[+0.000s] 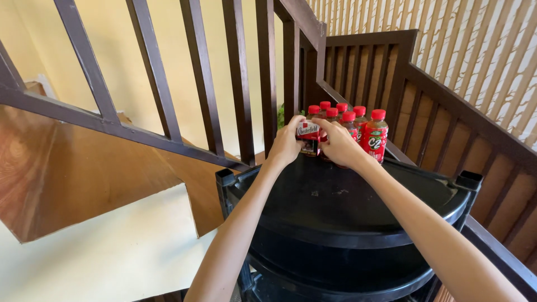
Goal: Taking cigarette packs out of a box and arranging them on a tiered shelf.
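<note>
your left hand (286, 146) and your right hand (338, 144) are both on a small red and white box (308, 136) at the far edge of the black round shelf unit (358, 207). the fingers of the left hand are wrapped around the box's left side, and the fingers of the right hand curl over its top and right side, so both are clamped on it. the box stands upright on the shelf unit's top surface, touching the front of a cluster of red-capped bottles (358, 126) that already stand together at that far edge, against the dark wooden stair railing (268, 78). judging by that, the bottles look placed and the box is at its spot but not yet let go. the near part of the top surface carries only a few small smudges. beyond the shelf unit's left side you can see a wooden stair landing (72, 168) and a pale floor below it.
</note>
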